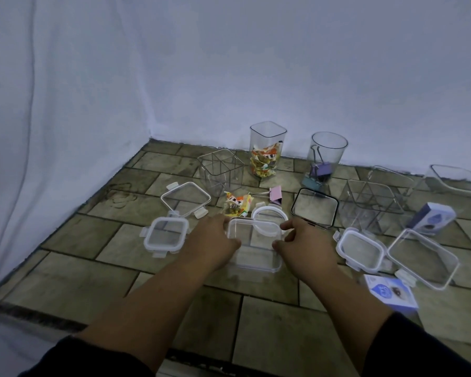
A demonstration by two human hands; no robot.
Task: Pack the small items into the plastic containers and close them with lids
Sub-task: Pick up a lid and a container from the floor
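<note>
Head view, entry by A: both hands are closing on a clear rectangular container (253, 244) sitting low in the middle of the tiled mat (98, 262). The left hand (215, 240) is gripping its left wall, fingers curled around the edge; the right hand (305, 246) is pinching its right wall between thumb and fingers. The container is looking empty.

B: Risks from here?

A: Judging only: a round white lid (268, 221) is lying against the container's far rim, possibly overlapping it, so lifting or sliding the box could be dragging that lid along or tipping it off. Clear walls are slick, so a light pinch may be slipping.

B: Where are the small items?

A: A loose pile of snack packets (235, 205) is lying just beyond the left hand, and a pink binder clip (275, 195) is resting beside it. More packets are already filling the tall square jar (267, 151); other clips are sitting in and at the foot of the round cup (328, 156).

B: What is crowding the work?

A: Lids are lying all around: a snap lid (165, 235) to the left, a larger clear lid (185, 198) behind it, a dark-rimmed lid (314, 206) to the right, and two more near the right edge. A divided clear organiser (220, 170) is standing behind the packets. Matching each lid to its box is looking like the awkward part.
</note>
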